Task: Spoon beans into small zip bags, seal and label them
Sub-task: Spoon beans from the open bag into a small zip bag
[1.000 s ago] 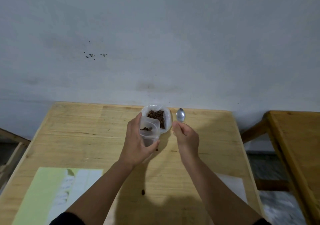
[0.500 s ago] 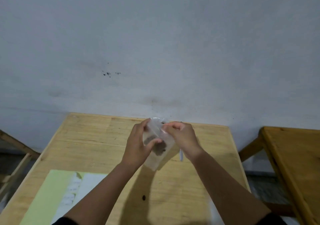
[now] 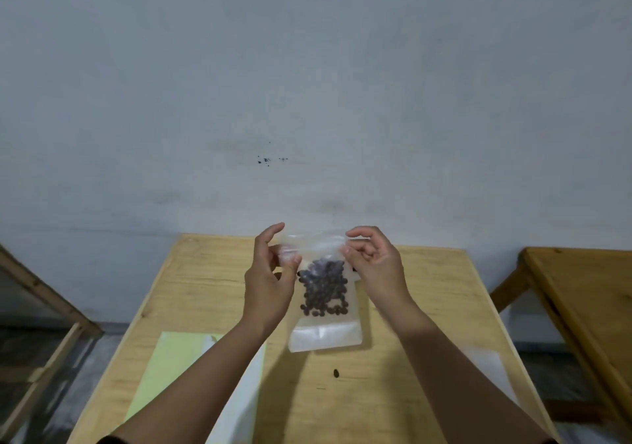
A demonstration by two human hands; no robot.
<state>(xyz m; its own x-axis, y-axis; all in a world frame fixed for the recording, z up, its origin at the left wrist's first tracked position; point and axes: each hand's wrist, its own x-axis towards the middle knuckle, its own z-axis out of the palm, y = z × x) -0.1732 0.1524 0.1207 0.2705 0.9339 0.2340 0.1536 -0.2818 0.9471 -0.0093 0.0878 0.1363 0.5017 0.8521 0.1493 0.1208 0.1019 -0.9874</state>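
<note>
Wooden table (image 3: 191, 293) — hands (both) pinch zip bag (image 3: 325, 307).

We face a pale grey wall (image 3: 307, 84) behind the wooden tabletop (image 3: 205, 289); right of the tabletop stands a second wooden table (image 3: 588, 293), well apart.

Dim even light, soft arm shadows on table (image 3: 427, 307), slight blur, wide-angle edge bending

Dark beans (image 3: 323, 288), clear bag (image 3: 325, 336)
</note>
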